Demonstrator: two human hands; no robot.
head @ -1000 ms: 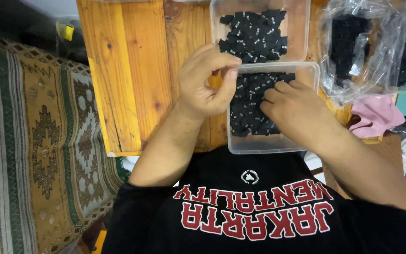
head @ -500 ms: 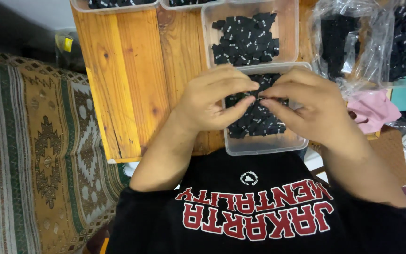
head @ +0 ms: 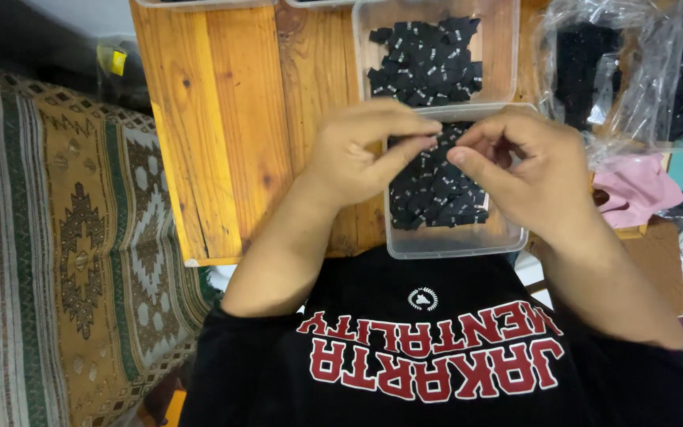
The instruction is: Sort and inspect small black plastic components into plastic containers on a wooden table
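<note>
Both sets of fingertips pinch one small black label between them, the left hand and right hand meeting just above the near clear tub of like labels. It looks feather-light, limp and easily dropped, so best gripped by its edges. A second tub sits farther back on the wooden table; plastic bags lie right.
</note>
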